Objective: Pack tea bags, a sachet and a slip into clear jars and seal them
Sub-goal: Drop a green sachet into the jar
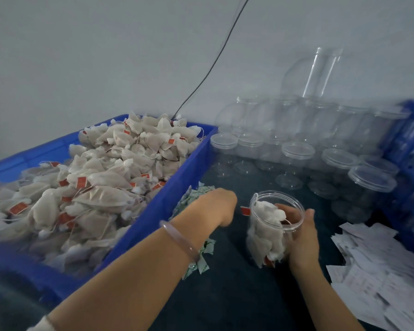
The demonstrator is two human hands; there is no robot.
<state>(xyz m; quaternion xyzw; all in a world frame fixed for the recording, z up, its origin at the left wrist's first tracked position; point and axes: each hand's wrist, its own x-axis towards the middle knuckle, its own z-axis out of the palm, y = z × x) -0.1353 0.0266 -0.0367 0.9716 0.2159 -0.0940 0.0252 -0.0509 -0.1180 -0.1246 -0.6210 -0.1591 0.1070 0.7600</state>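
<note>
Head view gives us a dark, cloth-like tabletop [237,295] against a plain pale grey wall [105,56], down which a thin black cable [208,70] runs. At our left sits a blue crate [151,211] heaped with tea bags [101,177] carrying red tags. Empty jars [296,130], clear and some lidded, are stacked along the wall, and white slips [380,271] lie piled at the right. The open jar [270,232] sits tilted near the middle of the table, lidless, clear plastic, packed with pale tea bags, one red tag [245,210] hanging over its rim. Our right hand [301,237] grips it, fingers curled round its far side. Our left hand [215,206], a translucent bangle [179,240] on the wrist, rests over green-and-white sachets [207,247] beside the crate; its fingers are hidden, so we cannot tell their state
</note>
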